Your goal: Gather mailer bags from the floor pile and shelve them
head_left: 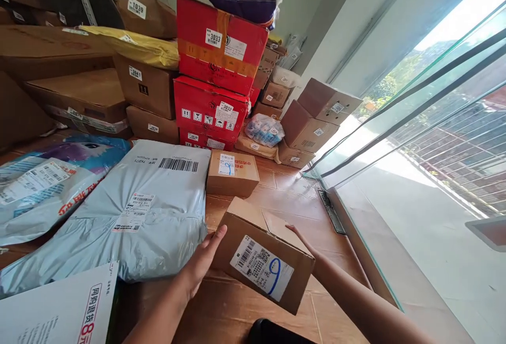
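Both hands hold one small brown cardboard box [264, 254] with a blue "9" on its label.
Large grey plastic mailer bag [134, 212] lies just left of it; left hand [203, 261] grips its left face, right hand [304, 241], mostly hidden, clasps its right side, above the tiled floor [292, 196].

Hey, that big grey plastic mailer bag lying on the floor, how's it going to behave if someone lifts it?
The grey mailer bag looks soft and wrinkled, so it would probably sag and fold rather than stay flat. Its glossy plastic skin may slip in a grip. It bulges evenly, which suggests padded or fabric contents, likely light for its size.
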Demonstrator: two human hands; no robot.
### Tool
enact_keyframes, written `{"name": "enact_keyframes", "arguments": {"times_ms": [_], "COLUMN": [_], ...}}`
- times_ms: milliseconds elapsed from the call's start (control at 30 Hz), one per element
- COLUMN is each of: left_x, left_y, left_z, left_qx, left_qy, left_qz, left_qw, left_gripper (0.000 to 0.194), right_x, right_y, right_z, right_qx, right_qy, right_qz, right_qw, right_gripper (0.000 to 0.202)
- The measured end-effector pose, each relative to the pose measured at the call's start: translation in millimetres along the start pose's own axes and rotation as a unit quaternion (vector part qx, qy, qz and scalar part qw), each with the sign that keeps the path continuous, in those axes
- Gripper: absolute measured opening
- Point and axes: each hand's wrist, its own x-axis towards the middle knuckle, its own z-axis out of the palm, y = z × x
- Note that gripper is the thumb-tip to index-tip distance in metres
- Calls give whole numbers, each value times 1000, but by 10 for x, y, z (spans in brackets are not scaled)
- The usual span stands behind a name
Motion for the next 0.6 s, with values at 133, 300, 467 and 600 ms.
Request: {"name": "enact_keyframes", "arguments": {"times_ms": [133, 300, 467, 600], "left_x": [53, 247, 428, 269], "left_y": [-76, -55, -313, -616], "left_z": [-92, -49, 289, 192], "left_qx": [58, -78, 64, 242], "left_qy": [33, 42, 0, 145], "left_qz": [13, 122, 164, 147], "left_qw": [998, 989, 984, 948], "left_gripper": [82, 87, 113, 102], "right_x": [45, 138, 862, 1423], "right_y": [87, 269, 793, 938], "right_z": [-35, 185, 687, 774], "right_qx": [-25, 70, 117, -71], "right_qy": [-34, -67, -117, -57], "right_qz": [136, 90, -148, -132], "right_qw": [990, 991, 975, 987], "right_gripper": [71, 53, 65, 69]}}
